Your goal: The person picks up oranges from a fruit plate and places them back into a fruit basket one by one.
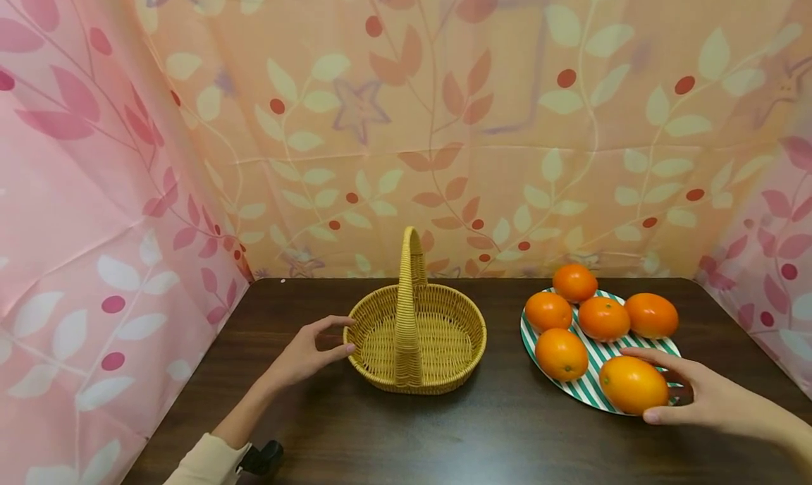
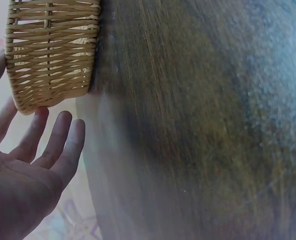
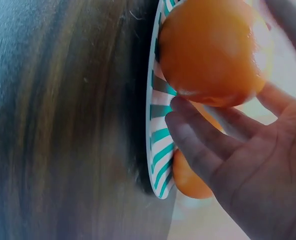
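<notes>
The yellow wicker basket (image 1: 444,383) with a tall arched handle stands on the dark table. My left hand (image 1: 307,354) is at its left rim, fingers spread and fairly straight; in the left wrist view, fingertips of the left hand (image 2: 27,175) meet the woven side (image 2: 55,55). On the right, several oranges lie on a green-and-white striped plate (image 1: 593,393). My right hand (image 1: 704,393) reaches around the nearest orange (image 1: 634,386), with loosely extended fingers on its far side and the thumb at its near side. This orange sits at the plate's front edge.
Other oranges (image 1: 561,354) sit close together toward the plate's back and left. Dark wooden table (image 1: 469,443) lies between basket and plate. A patterned cloth (image 1: 444,139) hangs behind the table and along both sides. A black device (image 1: 261,458) is on my left wrist.
</notes>
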The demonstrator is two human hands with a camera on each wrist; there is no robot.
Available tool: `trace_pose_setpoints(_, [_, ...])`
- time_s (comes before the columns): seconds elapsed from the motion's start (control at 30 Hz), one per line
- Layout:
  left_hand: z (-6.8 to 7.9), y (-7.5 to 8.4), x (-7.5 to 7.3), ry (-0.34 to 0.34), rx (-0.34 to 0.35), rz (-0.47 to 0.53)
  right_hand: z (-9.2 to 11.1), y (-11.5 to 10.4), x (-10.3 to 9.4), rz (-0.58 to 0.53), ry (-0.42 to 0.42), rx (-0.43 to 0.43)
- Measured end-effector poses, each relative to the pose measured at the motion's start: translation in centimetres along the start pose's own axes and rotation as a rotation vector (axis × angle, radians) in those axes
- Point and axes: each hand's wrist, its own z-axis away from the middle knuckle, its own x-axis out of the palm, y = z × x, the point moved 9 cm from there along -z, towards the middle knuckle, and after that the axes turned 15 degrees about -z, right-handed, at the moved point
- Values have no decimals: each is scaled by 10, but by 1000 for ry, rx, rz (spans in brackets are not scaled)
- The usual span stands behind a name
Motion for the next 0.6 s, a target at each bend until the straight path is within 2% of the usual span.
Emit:
trace_pose_setpoints(0.17, [0,0,0,1,-8,-6,-2,4,3,-52,-32,-8])
trace_pose_setpoints(0.6, [1,-3,0,-4,-26,27,-1,-3,-10,-36,47,-11])
